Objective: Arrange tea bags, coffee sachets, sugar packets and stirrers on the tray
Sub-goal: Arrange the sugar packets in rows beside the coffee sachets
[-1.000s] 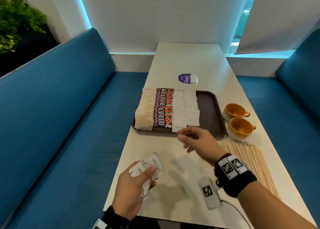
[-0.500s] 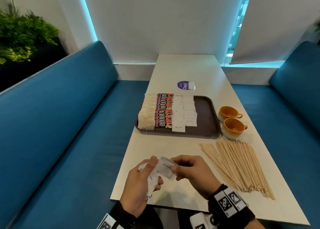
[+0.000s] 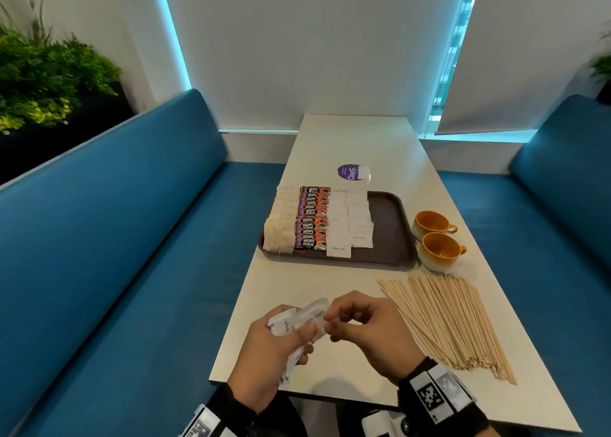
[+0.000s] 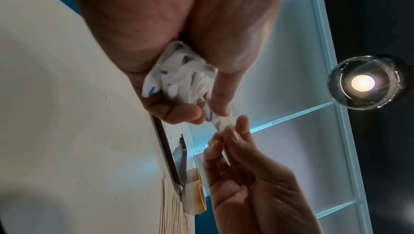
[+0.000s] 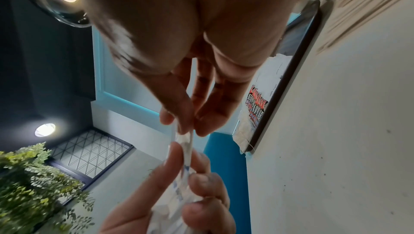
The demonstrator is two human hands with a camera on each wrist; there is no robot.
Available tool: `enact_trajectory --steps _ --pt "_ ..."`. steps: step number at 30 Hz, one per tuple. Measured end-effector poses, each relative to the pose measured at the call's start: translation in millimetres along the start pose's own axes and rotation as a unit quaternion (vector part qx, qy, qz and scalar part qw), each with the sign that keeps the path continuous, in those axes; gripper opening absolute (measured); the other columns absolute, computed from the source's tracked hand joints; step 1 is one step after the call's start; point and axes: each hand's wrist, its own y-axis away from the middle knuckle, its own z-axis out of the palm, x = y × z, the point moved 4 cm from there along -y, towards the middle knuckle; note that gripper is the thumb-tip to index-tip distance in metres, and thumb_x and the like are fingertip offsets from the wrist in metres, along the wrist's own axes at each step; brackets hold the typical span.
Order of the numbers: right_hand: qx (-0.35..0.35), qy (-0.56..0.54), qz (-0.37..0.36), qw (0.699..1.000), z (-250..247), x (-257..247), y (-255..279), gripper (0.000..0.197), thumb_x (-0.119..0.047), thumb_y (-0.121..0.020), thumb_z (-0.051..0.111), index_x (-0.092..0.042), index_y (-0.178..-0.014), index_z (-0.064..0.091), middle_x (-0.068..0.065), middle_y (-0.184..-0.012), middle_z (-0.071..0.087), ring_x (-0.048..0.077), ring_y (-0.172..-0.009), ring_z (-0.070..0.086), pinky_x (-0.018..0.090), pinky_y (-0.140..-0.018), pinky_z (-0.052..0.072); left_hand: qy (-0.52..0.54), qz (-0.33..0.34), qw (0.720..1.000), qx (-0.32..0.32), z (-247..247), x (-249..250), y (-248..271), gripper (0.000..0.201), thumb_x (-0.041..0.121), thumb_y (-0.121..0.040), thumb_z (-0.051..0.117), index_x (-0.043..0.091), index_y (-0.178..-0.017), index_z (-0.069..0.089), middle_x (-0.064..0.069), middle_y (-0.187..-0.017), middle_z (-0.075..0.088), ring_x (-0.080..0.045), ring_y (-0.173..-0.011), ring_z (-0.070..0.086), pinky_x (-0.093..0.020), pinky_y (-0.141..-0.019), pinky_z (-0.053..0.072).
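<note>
My left hand [image 3: 284, 340] grips a bunch of white sugar packets [image 3: 291, 324] [image 4: 179, 76] above the table's near edge. My right hand [image 3: 334, 317] pinches the end of the top packet [image 3: 314, 312] [image 5: 187, 142] between thumb and fingers. Farther up the table a dark brown tray [image 3: 386, 225] carries a row of tea bags [image 3: 281, 231], a row of red coffee sachets [image 3: 312, 218] and two rows of sugar packets [image 3: 350, 225]. A spread of wooden stirrers [image 3: 453, 317] lies on the table right of my hands.
Two orange cups [image 3: 436, 238] stand right of the tray. A purple round sticker [image 3: 348, 172] and a small white packet lie beyond it. Blue benches [image 3: 115, 238] flank the white table [image 3: 357, 139]. Plants [image 3: 43, 79] stand at far left.
My right hand came back from the tray's front edge to my left hand and took hold of the top sugar packet. The view tilted up and back.
</note>
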Motion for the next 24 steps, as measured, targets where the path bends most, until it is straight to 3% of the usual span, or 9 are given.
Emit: enact_trajectory --steps 3,7,11,13,17,20,24 --pt "0.0 0.015 0.007 1.0 -2 -2 1 0.025 0.006 -0.075 0.084 -0.016 -0.086 0.083 0.009 -0.092 0.072 0.024 -0.077 0.065 0.035 -0.069 0.06 -0.01 0.014 1.0 0.002 3 6 -1 0.039 0.036 -0.086 0.076 -0.001 -0.094 0.066 -0.02 -0.082 0.063 -0.026 -0.068 0.055 -0.036 -0.059 0.044" --pt "-0.038 -0.003 0.031 0.999 4 -1 3 0.029 0.009 -0.075 0.082 -0.013 -0.094 0.083 0.006 -0.104 0.076 0.025 -0.076 0.06 0.037 -0.071 0.06 -0.011 0.021 1.0 0.021 6 12 -2 0.04 0.039 -0.096 0.065 0.0 -0.086 0.067 -0.02 -0.079 0.062 -0.026 -0.067 0.053 -0.034 -0.055 0.042" --pt "-0.013 0.006 0.053 0.998 1 1 4 0.041 0.004 -0.076 0.083 -0.02 -0.11 0.079 0.003 -0.085 0.077 0.025 -0.07 0.071 0.028 -0.075 0.058 0.011 -0.019 0.999 0.032 5 8 -4 0.045 0.043 -0.101 0.054 0.002 -0.097 0.072 -0.019 -0.08 0.068 -0.027 -0.066 0.055 -0.034 -0.055 0.044" --pt "0.011 -0.008 0.058 0.998 -3 4 3 0.047 0.005 -0.075 0.084 -0.021 -0.113 0.078 0.001 -0.079 0.075 0.025 -0.07 0.071 0.026 -0.074 0.056 0.029 -0.026 0.999 0.019 4 6 -4 0.037 0.037 -0.099 0.061 0.002 -0.102 0.073 -0.019 -0.081 0.067 -0.028 -0.067 0.055 -0.034 -0.055 0.045" --pt "0.043 -0.013 0.059 0.997 -9 9 -2 0.047 0.001 -0.074 0.086 -0.025 -0.113 0.078 0.009 -0.081 0.075 0.027 -0.073 0.073 0.034 -0.081 0.06 0.034 -0.017 0.999 0.005 0 1 -8 0.018 0.004 -0.085 0.076 -0.003 -0.098 0.066 -0.019 -0.08 0.061 -0.026 -0.065 0.053 -0.033 -0.055 0.045" --pt "0.033 -0.001 0.057 0.998 -9 10 -4 0.04 -0.001 -0.077 0.085 -0.025 -0.108 0.08 0.009 -0.092 0.078 0.03 -0.075 0.074 0.043 -0.088 0.06 0.018 -0.01 0.999 0.027 -2 -1 -12 0.012 0.003 -0.086 0.076 0.0 -0.089 0.065 -0.015 -0.074 0.058 -0.027 -0.065 0.052 -0.034 -0.055 0.044" --pt "0.038 -0.016 0.065 0.997 -10 17 -9 0.03 0.003 -0.08 0.081 -0.02 -0.099 0.083 0.006 -0.103 0.078 0.036 -0.075 0.074 0.05 -0.087 0.061 -0.007 -0.012 0.999 0.031 -3 -3 -17 0.01 0.008 -0.089 0.075 0.004 -0.085 0.067 -0.015 -0.074 0.058 -0.028 -0.066 0.052 -0.035 -0.057 0.044"
